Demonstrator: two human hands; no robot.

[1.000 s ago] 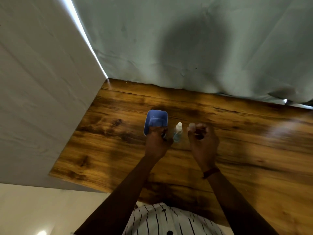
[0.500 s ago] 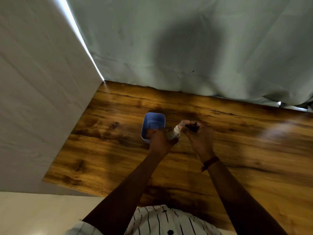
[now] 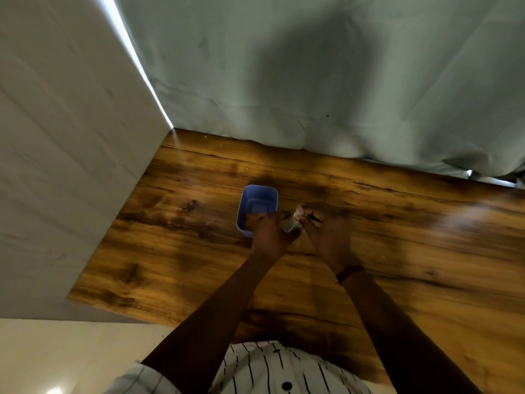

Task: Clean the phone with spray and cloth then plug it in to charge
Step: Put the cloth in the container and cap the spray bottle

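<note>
A small clear spray bottle with a white top is tilted between my two hands above the wooden table. My left hand grips its body from the left. My right hand has its fingers closed around the bottle's top; a small dark thing shows between those fingers, and I cannot tell what it is. An empty blue plastic bin stands just behind my left hand. No phone, cloth or charger shows in this view.
A grey-green fabric backdrop hangs along the table's far edge. A white panel walls off the left side. The table's near-left corner ends above a pale floor.
The bottle stood upright on the table between my hands. My left hand took it and tilted it, and my right hand came in onto its top. The camera drifted slightly.
</note>
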